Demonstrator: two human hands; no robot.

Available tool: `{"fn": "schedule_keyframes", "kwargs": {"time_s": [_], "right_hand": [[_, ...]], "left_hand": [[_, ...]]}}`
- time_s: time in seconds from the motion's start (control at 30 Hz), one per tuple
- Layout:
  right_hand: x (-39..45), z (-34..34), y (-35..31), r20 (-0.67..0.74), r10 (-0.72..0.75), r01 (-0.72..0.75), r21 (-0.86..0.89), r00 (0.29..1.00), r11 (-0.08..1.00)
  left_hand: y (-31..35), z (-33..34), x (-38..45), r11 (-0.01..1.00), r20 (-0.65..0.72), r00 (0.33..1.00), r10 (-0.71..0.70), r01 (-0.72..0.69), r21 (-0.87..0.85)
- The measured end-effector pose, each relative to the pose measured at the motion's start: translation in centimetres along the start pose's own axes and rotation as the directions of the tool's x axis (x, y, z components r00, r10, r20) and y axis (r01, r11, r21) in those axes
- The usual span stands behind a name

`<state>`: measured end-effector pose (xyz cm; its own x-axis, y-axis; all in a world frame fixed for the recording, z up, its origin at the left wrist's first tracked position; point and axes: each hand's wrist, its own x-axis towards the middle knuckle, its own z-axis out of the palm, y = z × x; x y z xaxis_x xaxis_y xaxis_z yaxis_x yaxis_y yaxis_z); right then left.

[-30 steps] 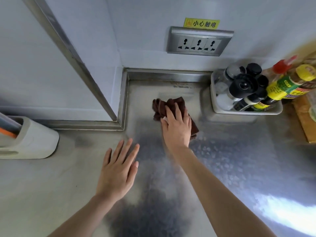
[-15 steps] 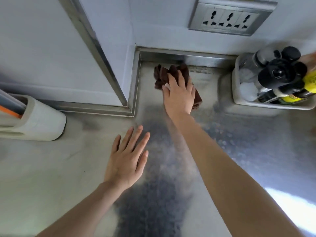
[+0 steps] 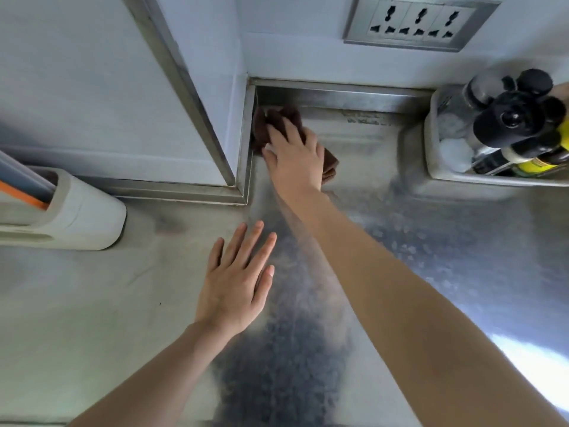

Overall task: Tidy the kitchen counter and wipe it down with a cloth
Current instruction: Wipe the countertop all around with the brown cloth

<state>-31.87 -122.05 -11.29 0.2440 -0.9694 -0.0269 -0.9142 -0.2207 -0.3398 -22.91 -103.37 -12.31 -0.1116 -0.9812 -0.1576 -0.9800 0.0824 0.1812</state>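
Note:
A dark brown cloth (image 3: 267, 124) lies bunched in the back corner of the steel counter (image 3: 446, 257), pushed against the raised metal edge at its left. My right hand (image 3: 295, 158) presses flat on the cloth with fingers spread, covering its middle. My left hand (image 3: 237, 282) rests palm down on the counter nearer to me, fingers apart and holding nothing.
A white basket (image 3: 437, 155) of bottles with black caps stands at the back right. A pale holder (image 3: 77, 214) with grey and orange handles sits at the left. A triple wall socket (image 3: 418, 23) is above the corner. A wall column juts out at the left.
My right hand has pushed the cloth away from me and to the left, into the back corner against the metal edge. My left hand has stayed flat on the counter.

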Motion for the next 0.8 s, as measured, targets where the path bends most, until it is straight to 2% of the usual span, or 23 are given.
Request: {"fn": "schedule_keyframes", "kwargs": {"time_s": [0.07,0.1,0.13,0.17,0.23,0.3,0.37,0.47,0.53,0.57,0.63,0.7,0.8], "right_hand": [[-0.5,-0.9,1.5,0.055,-0.139,0.141,-0.038,0.989,0.989],[-0.3,-1.3,2.9,0.057,-0.147,0.151,-0.061,0.987,0.987],[0.0,-1.6,4.5,0.034,-0.091,0.094,-0.08,0.995,0.992],[0.2,-1.9,6.1,-0.003,0.023,-0.023,-0.079,1.0,0.997],[0.2,-2.3,8.3,-0.071,0.297,-0.299,-0.018,0.952,0.954],[-0.3,-2.2,8.3,-0.102,0.413,-0.413,0.02,0.905,0.91],[-1.6,-1.8,7.1,-0.113,0.341,-0.34,0.034,0.933,0.94],[-5.3,-1.5,6.2,-0.037,0.008,-0.008,-0.02,0.999,1.0],[-6.9,-2.3,7.6,0.052,-0.144,0.146,-0.035,0.988,0.989],[-6.6,-2.9,8.7,0.076,-0.167,0.17,-0.04,0.983,0.985],[-5.0,-3.7,11.0,0.054,-0.09,0.094,-0.068,0.994,0.993],[-2.8,-4.1,12.5,-0.018,0.113,-0.114,-0.047,0.993,0.992],[-1.1,-3.6,11.7,-0.1,0.361,-0.363,-0.002,0.927,0.932]], "left_hand": [[0.0,-0.1,0.0,1.0,-0.001,1.0,0.007,-0.007,-0.005],[0.0,-0.1,0.0,1.0,-0.002,1.0,0.007,-0.007,-0.007],[0.0,0.0,-0.1,1.0,-0.005,1.0,0.007,-0.007,-0.006],[0.0,0.0,-0.1,1.0,-0.007,1.0,0.007,-0.007,-0.005],[-0.1,0.2,0.0,1.0,-0.015,1.0,0.007,-0.007,-0.005],[-0.1,0.2,0.1,1.0,-0.019,1.0,0.011,-0.011,-0.001],[-0.1,0.3,0.1,1.0,-0.015,1.0,0.012,-0.012,0.007],[-0.2,0.2,0.0,1.0,-0.002,1.0,0.008,-0.008,0.025],[-0.3,0.3,-0.1,0.999,0.003,1.0,0.005,-0.005,0.033],[-0.3,0.3,-0.1,0.999,0.002,1.0,0.005,-0.006,0.035],[-0.2,0.3,0.0,0.999,-0.003,1.0,0.006,-0.006,0.032],[-0.2,0.3,0.0,1.0,-0.009,1.0,0.006,-0.006,0.02],[-0.1,0.3,0.1,1.0,-0.02,1.0,0.009,-0.009,0.018]]}}
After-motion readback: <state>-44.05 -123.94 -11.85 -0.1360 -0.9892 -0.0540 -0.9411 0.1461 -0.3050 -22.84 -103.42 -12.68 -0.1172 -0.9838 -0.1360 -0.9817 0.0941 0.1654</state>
